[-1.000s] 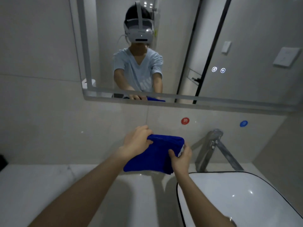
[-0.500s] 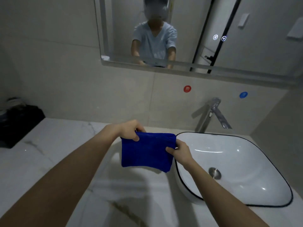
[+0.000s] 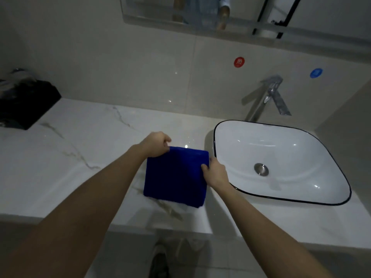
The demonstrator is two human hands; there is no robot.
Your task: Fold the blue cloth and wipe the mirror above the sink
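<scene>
The blue cloth (image 3: 174,177) hangs as a folded rectangle over the white marble counter (image 3: 80,157), just left of the sink (image 3: 281,163). My left hand (image 3: 156,145) pinches its upper left corner. My right hand (image 3: 215,173) grips its right edge near the top. Only the bottom strip of the mirror (image 3: 251,11) shows at the top of the view, reflecting a person's forearms.
A chrome faucet (image 3: 267,97) stands behind the sink against the tiled wall. A red sticker (image 3: 239,62) and a blue sticker (image 3: 316,73) are on that wall. A black object (image 3: 24,103) sits at the counter's far left. My shoes (image 3: 160,261) show below the counter edge.
My view has tilted down from the mirror to the counter. Both hands have lowered the folded cloth toward the countertop, still holding it by its top corners.
</scene>
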